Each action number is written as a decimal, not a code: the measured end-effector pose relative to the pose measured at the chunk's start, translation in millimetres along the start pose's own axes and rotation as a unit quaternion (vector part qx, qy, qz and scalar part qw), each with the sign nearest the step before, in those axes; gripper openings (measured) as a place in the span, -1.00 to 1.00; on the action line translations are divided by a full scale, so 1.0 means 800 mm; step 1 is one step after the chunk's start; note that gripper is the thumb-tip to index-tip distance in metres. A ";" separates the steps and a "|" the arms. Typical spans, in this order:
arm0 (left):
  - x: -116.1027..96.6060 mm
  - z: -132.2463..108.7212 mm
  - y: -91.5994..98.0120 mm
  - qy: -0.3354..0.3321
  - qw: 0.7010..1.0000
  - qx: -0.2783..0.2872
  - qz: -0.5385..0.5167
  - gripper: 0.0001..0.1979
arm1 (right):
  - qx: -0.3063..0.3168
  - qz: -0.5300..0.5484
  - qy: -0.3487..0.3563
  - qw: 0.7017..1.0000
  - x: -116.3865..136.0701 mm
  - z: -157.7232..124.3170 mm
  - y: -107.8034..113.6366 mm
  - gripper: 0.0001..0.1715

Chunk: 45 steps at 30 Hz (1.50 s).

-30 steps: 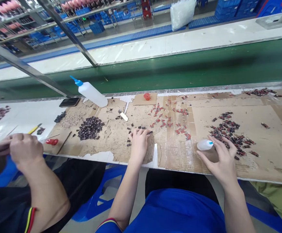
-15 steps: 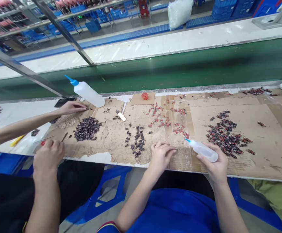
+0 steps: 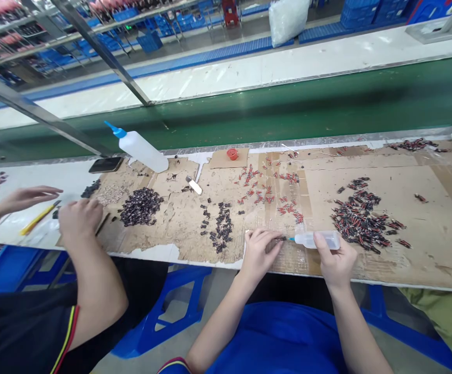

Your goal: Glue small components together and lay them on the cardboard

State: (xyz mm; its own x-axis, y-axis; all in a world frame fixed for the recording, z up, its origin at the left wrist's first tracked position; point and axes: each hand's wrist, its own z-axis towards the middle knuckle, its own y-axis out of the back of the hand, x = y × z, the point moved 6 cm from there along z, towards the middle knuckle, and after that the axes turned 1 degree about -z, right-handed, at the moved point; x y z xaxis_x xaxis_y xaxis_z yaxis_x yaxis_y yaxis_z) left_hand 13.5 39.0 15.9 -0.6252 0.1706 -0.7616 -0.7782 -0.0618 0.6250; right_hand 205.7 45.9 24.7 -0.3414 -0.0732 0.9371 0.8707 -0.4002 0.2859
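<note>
My right hand [image 3: 337, 259] is closed around a small clear squeeze bottle [image 3: 316, 239], which lies nearly level with its blue tip pointing left. That tip meets a small black part [image 3: 280, 238] pinched between the thumb and fingers of my left hand [image 3: 260, 250]; the part is mostly hidden. Left of my left hand lie small black pieces [image 3: 222, 227] in loose rows. Beyond the hands, small red pieces [image 3: 288, 209] are scattered over the cardboard [image 3: 189, 234]. A heap of joined red-and-black parts [image 3: 360, 218] sits to the right of the bottle.
A co-worker's hands [image 3: 80, 218] are at the left, near a pile of black pieces [image 3: 140, 206] and a yellow-handled tool [image 3: 37, 220]. A large white bottle [image 3: 144, 150] with a blue nozzle, a phone [image 3: 106, 164], a white-handled blade [image 3: 193, 185] and a red cap [image 3: 232, 154] stand or lie farther back.
The squeeze bottle has tipped level and moved left and down, bringing its tip to the part in my left hand. The co-worker's far hand has drawn back left from the white bottle.
</note>
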 end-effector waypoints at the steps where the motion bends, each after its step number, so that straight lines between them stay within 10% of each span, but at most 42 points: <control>1: 0.000 0.000 -0.001 0.003 1.000 -0.002 -0.004 -0.87 | 0.003 -0.009 0.007 1.000 0.003 0.000 -0.001 -0.57; 28: 0.004 0.002 -0.002 0.012 0.999 -0.016 -0.031 -0.86 | 0.021 -0.015 0.002 1.000 0.008 0.004 -0.010 -0.57; 37: 0.004 0.003 -0.001 0.042 0.999 0.009 -0.031 -0.86 | -0.072 0.051 -0.040 0.995 -0.015 0.002 0.010 -0.62; 45: -0.005 0.045 0.010 0.046 0.998 0.042 0.024 -0.91 | -0.062 0.114 0.023 0.991 -0.020 0.021 0.019 -0.43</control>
State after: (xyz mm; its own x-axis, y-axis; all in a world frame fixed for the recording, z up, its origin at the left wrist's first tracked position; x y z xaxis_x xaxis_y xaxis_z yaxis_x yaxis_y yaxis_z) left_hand 11.9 73.5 30.4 -0.6676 0.0775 -0.7405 -0.7418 0.0164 0.6704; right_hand 230.5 56.0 17.7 -0.1590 -0.2144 0.9637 0.8774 -0.4782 0.0383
